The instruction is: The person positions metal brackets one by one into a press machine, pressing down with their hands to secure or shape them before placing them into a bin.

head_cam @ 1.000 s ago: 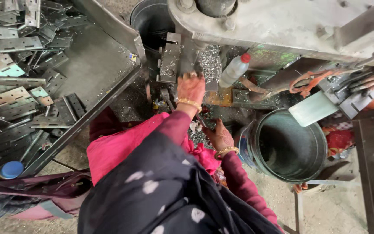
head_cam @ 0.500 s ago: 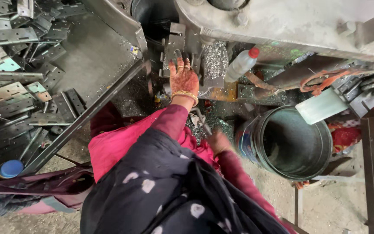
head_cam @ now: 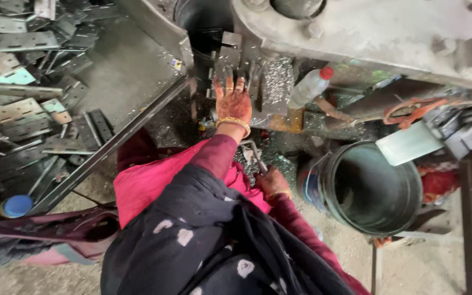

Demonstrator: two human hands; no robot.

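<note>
Flat, soft daylight, no hard shadows. Dull sheen on the grey sheet-metal tray point(head_cam: 121, 76). Deep black inside the round dark machine opening point(head_cam: 206, 19). Focus decent at centre; slight motion softness, wide-angle stretch at the edges.

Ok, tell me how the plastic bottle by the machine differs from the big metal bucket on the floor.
The plastic bottle is small, slim and pale; the metal bucket is wide and dark grey-green. The bottle is closed with a red cap, while the bucket stands open with no lid. The bottle lies tilted against the machine; the bucket stands upright on the floor. Both sit to the right of the person's hands, and neither is touched.
</note>
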